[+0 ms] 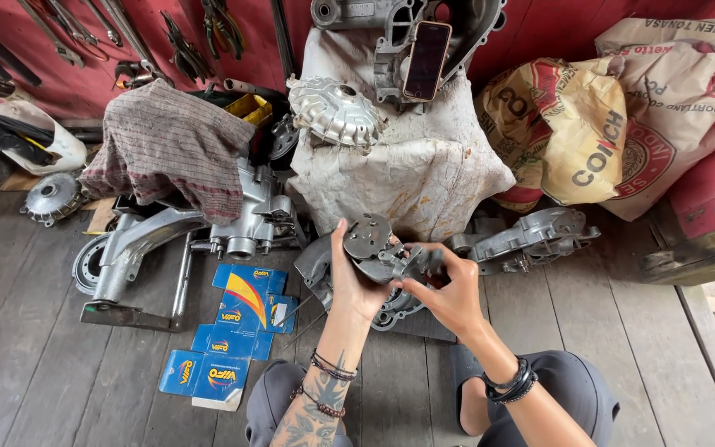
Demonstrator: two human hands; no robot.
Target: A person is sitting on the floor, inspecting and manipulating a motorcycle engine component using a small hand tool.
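Observation:
A grey metal engine part (380, 247), with a round plate on top and a bracket below, is held up over the wooden floor between both hands. My left hand (356, 281) cups it from the left with the fingers behind the round plate. My right hand (450, 291) grips the part's right end with thumb and fingers. Under the hands lies a dark round engine cover (318, 266).
Blue cardboard boxes (233, 331) lie on the planks (59, 356) to the left. A silver engine casing (246, 219) under a striped cloth (167, 145), another casing (531, 236), a white sack with a phone (426, 60) on top, and paper sacks (614, 124) stand behind. Tools hang on the red wall.

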